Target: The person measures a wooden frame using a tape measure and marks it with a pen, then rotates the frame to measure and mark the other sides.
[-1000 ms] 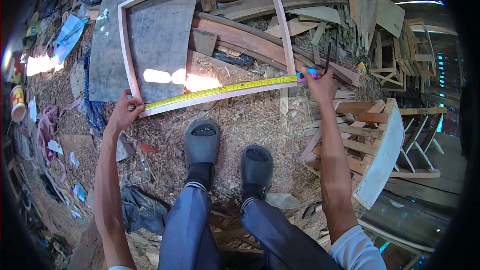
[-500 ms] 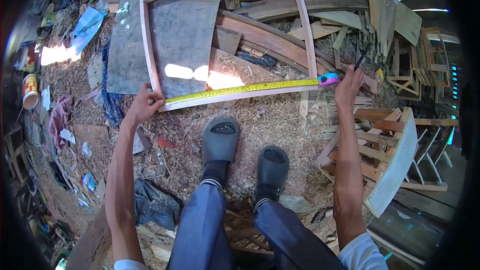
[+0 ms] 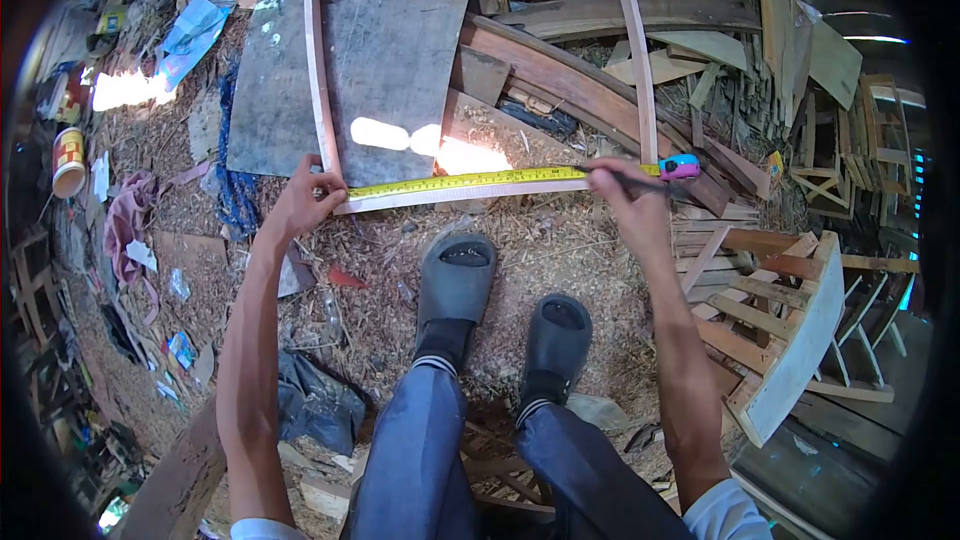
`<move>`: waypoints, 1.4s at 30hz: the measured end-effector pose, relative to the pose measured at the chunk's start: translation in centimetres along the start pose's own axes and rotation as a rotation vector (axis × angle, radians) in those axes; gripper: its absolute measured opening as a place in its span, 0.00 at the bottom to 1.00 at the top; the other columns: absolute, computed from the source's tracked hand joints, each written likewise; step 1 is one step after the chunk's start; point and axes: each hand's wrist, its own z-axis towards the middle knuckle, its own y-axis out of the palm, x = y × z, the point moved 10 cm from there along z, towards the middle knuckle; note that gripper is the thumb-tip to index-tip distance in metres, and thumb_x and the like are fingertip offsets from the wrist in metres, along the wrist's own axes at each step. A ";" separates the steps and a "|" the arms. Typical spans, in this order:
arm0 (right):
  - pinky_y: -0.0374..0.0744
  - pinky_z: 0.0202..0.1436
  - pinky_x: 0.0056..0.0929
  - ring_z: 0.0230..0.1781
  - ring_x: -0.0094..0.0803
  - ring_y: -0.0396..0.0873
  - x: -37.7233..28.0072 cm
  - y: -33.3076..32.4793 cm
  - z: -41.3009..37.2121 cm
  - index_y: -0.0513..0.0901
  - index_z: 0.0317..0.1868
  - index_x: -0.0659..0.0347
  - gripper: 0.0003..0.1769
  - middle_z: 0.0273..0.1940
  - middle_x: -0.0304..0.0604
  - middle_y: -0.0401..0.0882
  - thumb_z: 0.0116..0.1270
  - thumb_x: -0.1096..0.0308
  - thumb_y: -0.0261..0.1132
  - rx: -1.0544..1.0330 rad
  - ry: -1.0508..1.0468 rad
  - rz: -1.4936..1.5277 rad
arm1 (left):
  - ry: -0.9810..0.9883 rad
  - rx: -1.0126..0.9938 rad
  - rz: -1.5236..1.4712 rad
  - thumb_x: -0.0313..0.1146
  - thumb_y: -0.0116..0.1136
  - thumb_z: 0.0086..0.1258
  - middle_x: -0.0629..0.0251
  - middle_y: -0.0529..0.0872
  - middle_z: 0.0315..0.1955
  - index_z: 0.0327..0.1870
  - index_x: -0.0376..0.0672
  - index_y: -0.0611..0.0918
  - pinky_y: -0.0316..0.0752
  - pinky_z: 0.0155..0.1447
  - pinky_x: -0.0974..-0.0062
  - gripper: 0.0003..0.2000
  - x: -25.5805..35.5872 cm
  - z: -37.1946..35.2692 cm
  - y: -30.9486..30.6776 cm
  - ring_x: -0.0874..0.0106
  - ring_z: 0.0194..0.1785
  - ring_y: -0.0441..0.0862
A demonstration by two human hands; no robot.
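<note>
A four-sided wooden frame (image 3: 318,70) lies ahead of my feet. Along its near bar stretches a yellow tape measure (image 3: 470,181), whose blue and pink case (image 3: 680,167) rests at the right corner. My left hand (image 3: 314,200) pinches the tape's end against the frame's near left corner. In my right hand (image 3: 634,210) is a slim dark pencil (image 3: 625,179), its tip at the tape a little left of the case. That hand no longer touches the case.
Sawdust and shavings cover the ground around my sandals (image 3: 458,275). A grey board (image 3: 270,110) and stacked planks (image 3: 560,80) lie under and beyond the frame. A slatted wooden piece (image 3: 790,340) stands at right; a black plastic bag (image 3: 318,405) lies at left.
My right hand has left the tape case and moved left along the tape, bringing the pencil down to it. My left hand still pinches the tape's end. The view has shifted slightly.
</note>
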 end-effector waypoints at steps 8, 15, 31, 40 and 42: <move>0.74 0.43 0.23 0.37 0.25 0.79 0.7 7.0 -1.6 0.80 0.38 0.63 0.09 0.34 0.41 0.82 0.58 0.69 0.65 -0.221 -0.060 -0.155 | 0.020 -0.001 -0.028 0.36 0.61 0.58 0.47 0.67 0.55 0.34 0.42 0.82 0.64 0.60 0.60 0.08 -0.2 0.0 0.0 0.51 0.61 0.65; 0.74 0.42 0.29 0.35 0.34 0.79 0.5 8.5 -1.4 0.81 0.35 0.62 0.08 0.33 0.45 0.81 0.55 0.69 0.65 -0.207 -0.136 -0.302 | 0.017 -0.005 -0.041 0.35 0.61 0.58 0.46 0.66 0.56 0.34 0.43 0.82 0.63 0.62 0.60 0.07 0.2 -0.2 -0.2 0.51 0.63 0.64; 0.73 0.43 0.33 0.35 0.39 0.77 0.4 8.8 -1.2 0.81 0.35 0.61 0.08 0.31 0.45 0.80 0.55 0.68 0.65 -0.168 -0.193 -0.392 | 0.026 -0.013 -0.013 0.36 0.60 0.58 0.48 0.67 0.54 0.33 0.41 0.82 0.67 0.57 0.60 0.09 -0.2 0.0 0.1 0.53 0.57 0.69; 0.73 0.44 0.33 0.36 0.38 0.78 0.6 8.9 -1.1 0.81 0.35 0.60 0.09 0.33 0.45 0.80 0.53 0.68 0.66 -0.165 -0.189 -0.387 | -0.001 -0.021 -0.064 0.35 0.61 0.58 0.49 0.66 0.56 0.33 0.42 0.81 0.64 0.60 0.58 0.07 -0.3 0.0 0.1 0.52 0.63 0.63; 0.72 0.44 0.33 0.36 0.38 0.78 0.7 8.9 -1.0 0.81 0.35 0.60 0.09 0.33 0.45 0.81 0.53 0.68 0.66 -0.165 -0.173 -0.385 | -0.011 -0.030 -0.071 0.34 0.61 0.58 0.49 0.66 0.56 0.33 0.42 0.82 0.64 0.61 0.58 0.07 -0.3 0.0 0.1 0.52 0.63 0.63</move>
